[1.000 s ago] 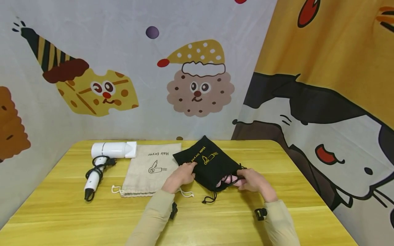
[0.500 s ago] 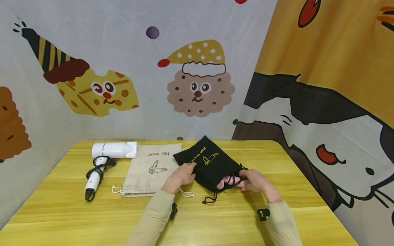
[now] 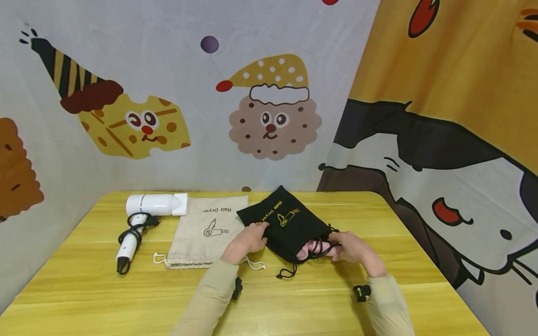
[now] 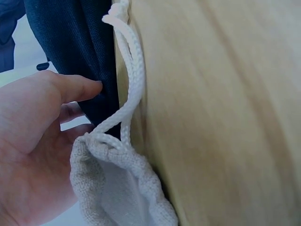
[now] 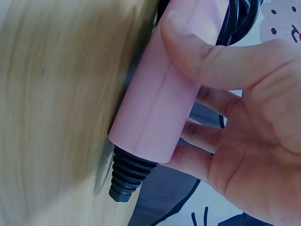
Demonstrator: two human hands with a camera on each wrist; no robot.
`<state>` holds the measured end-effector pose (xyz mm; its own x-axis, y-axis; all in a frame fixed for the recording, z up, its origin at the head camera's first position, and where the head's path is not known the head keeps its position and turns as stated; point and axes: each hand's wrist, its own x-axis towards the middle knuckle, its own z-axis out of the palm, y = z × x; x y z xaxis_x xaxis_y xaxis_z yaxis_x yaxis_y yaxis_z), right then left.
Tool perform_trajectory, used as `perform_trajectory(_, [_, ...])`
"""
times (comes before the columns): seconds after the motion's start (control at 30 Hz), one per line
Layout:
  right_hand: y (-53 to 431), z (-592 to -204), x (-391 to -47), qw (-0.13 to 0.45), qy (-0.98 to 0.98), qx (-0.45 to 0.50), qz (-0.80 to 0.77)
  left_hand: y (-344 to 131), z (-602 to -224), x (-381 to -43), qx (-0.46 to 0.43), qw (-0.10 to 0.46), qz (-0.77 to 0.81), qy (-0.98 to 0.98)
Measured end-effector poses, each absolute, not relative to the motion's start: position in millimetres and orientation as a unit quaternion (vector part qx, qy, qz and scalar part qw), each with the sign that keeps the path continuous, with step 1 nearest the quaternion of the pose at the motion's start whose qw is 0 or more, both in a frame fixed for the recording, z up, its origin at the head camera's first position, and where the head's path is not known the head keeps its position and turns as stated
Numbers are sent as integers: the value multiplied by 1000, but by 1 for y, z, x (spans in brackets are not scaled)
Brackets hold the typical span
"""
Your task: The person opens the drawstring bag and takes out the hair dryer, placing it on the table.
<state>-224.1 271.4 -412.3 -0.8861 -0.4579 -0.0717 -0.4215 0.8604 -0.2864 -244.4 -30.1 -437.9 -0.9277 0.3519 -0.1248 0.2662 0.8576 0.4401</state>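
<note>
A black drawstring bag (image 3: 290, 224) with a gold hair dryer print lies at the middle of the table, its mouth toward the front right. My left hand (image 3: 248, 238) holds the bag by its left edge; in the left wrist view the thumb (image 4: 80, 88) lies against the dark cloth. A pink hair dryer (image 3: 311, 248) sticks partly out of the mouth, its front part hidden inside. My right hand (image 3: 349, 247) grips its handle (image 5: 155, 94), thumb on one side and fingers behind. A black cord (image 5: 240, 21) is bunched beside the handle.
A white hair dryer (image 3: 155, 204) with its black cord wrapped round the handle lies at the left. Beside it a beige drawstring bag (image 3: 193, 242) lies flat, its right edge meeting the black bag. The wooden table (image 3: 294, 308) backs onto a cartoon-printed curtain.
My right hand has moved slightly to the right with the pink hair dryer, and more pink and cord show at the bag's mouth. My left hand and the black bag stay in place.
</note>
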Motion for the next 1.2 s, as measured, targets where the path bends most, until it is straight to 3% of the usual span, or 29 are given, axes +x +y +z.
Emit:
perform_trajectory(0.37, [272, -411, -223, 73, 961, -231, -135, -31, -438, -244, 167, 92, 215, 958])
perform_trajectory(0.67, [258, -408, -221, 109, 968, -179, -138, -32, -438, -244, 163, 91, 210, 960])
perform_trajectory(1.2, [250, -412, -220, 76, 970, -201, -117, -29, -439, -245, 170, 90, 209, 959])
